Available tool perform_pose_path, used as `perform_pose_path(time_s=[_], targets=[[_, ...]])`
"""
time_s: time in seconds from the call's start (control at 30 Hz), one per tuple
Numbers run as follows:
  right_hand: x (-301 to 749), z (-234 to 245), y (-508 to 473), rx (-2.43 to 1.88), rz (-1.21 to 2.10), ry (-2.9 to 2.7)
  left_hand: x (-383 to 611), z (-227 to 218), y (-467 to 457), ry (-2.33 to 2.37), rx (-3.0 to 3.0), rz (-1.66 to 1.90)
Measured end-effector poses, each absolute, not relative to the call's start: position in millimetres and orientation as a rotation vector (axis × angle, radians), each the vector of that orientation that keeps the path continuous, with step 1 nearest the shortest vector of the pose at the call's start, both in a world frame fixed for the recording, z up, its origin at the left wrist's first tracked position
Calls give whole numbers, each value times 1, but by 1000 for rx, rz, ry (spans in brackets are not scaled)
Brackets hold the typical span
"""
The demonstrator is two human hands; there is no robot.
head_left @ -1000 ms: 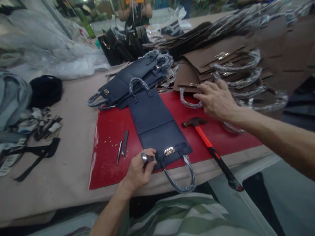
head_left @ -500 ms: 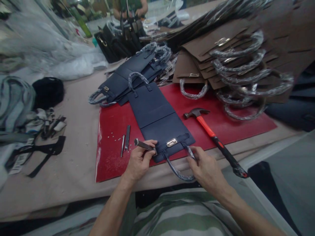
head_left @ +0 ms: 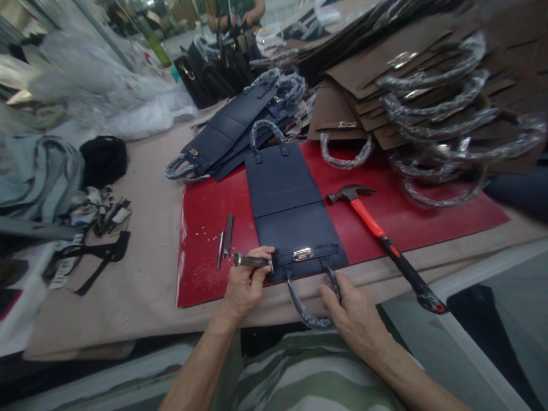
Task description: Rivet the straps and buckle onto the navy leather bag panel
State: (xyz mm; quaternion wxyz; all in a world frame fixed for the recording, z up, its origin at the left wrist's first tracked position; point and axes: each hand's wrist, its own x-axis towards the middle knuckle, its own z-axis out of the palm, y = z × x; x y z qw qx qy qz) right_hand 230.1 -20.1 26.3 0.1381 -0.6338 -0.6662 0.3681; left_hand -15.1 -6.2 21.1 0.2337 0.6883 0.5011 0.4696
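Note:
A navy bag panel (head_left: 287,197) lies flat on a red mat (head_left: 201,211), with a metal clasp (head_left: 303,254) near its front edge. My left hand (head_left: 246,285) is closed around a metal punch (head_left: 252,261), whose tip is by the panel's front left corner. My right hand (head_left: 353,305) grips the plastic-wrapped handle (head_left: 306,317) at its right side, in front of the panel. Right of the panel, a claw hammer (head_left: 368,211) with a red and black grip rests across the mat's edge. Two slim metal tools (head_left: 225,240) lie left of the panel.
Brown bag panels (head_left: 385,85) with wrapped handles are piled at the right. More navy panels (head_left: 226,125) lie behind. Black straps (head_left: 107,251) and a dark cloth bundle (head_left: 104,160) sit at the left. Across the table, a person's hands (head_left: 235,20) are near black bags (head_left: 205,74).
The view has shifted a little, so most things appear further right. The navy panel stands straighter in view and the punch lies more level. Both hands keep their holds.

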Motion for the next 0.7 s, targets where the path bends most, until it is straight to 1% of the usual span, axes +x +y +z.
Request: perform_pose_path(time_s=[0.07, 0.17, 0.27, 0.33, 0.4, 0.5, 0.57, 0.63, 0.7], targets=[[242, 35, -12, -1803, 866, -2062, -13, 21, -6, 1401, 1924, 1291], [269, 49, 10, -1714, 399, -2059, -9, 20, -7, 1430, 1983, 1296], [296, 53, 38, -1749, -7, -2095, -7, 19, -7, 1454, 2017, 1299], [308, 51, 54, -1829, -133, -2210, -6, 19, -7, 1471, 2021, 1302], [313, 46, 65, -1903, -147, -2306, -5, 19, -7, 1486, 2012, 1304], [309, 46, 73, -1990, 28, -2331, -4, 19, -8, 1490, 2005, 1284], [306, 51, 78, -2018, 285, -2246, -4, 20, -9, 1496, 2006, 1278], [306, 59, 84, -2007, 723, -2026, -3, 20, -9, 1505, 1999, 1276], [309, 65, 88, -1906, 1331, -1605, -2, 21, -8, 1502, 1989, 1264]])
